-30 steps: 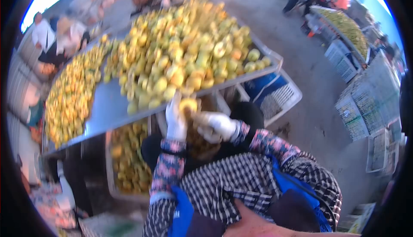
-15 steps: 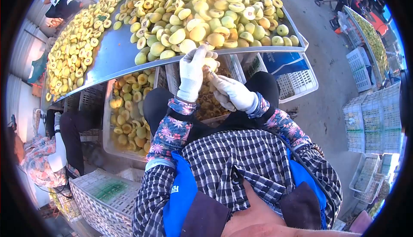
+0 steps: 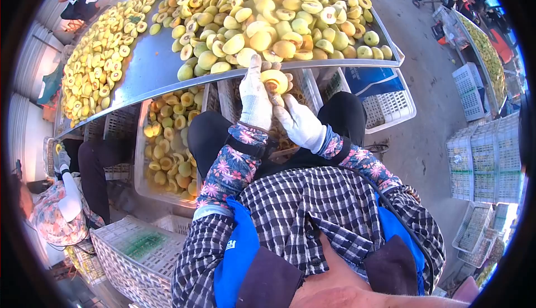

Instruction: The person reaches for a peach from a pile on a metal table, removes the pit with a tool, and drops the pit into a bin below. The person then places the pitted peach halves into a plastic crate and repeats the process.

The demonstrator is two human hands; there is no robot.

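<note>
In my gloved left hand (image 3: 255,98) is a halved apricot (image 3: 274,80), its hollow cut face turned up towards me, just in front of the metal table's near edge (image 3: 240,72). My gloved right hand (image 3: 302,125) comes up from below right, with its fingers pressed together at the fruit's lower side. Whatever those fingers grip is hidden. Beyond the edge, many apricot halves (image 3: 261,40) are heaped on the table. Under my hands, a crate between my knees is partly covered by them.
Left of my knees stands a pale tub (image 3: 137,165) of apricot halves. A white crate (image 3: 410,102) with a blue bag (image 3: 365,79) is at the right, under the table. A co-worker's floral top (image 3: 53,210) shows at far left, behind an upturned crate (image 3: 120,246). Stacked crates (image 3: 483,160) stand far right.
The apricot in my left hand has turned, so its open face now shows. My right hand has shifted slightly down and left, and its fingers have drawn back from over the fruit.
</note>
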